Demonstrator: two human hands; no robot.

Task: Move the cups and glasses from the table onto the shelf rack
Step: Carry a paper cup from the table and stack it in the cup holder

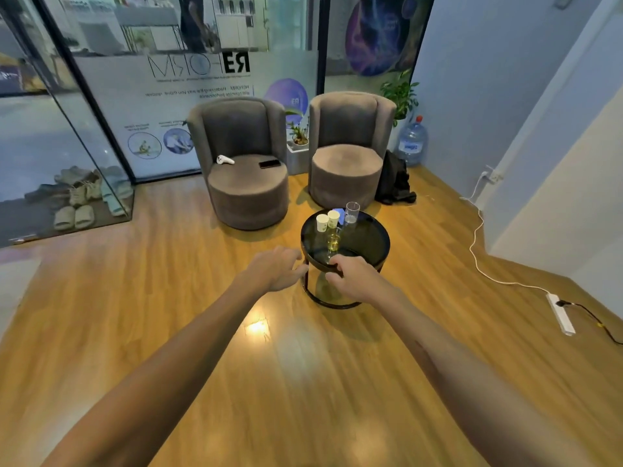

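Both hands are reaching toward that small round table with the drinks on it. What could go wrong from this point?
1. The right hand is at the near rim of the round table; nudging it could topple the tall clear glass at the far edge.
2. The small glass holds yellowish liquid, so a hasty grip could spill it.
3. The two paper cups stand close together; lifting one may knock over the other.

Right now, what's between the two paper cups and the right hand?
In the head view, a small glass of yellow liquid stands on the table between the paper cups and the right hand.
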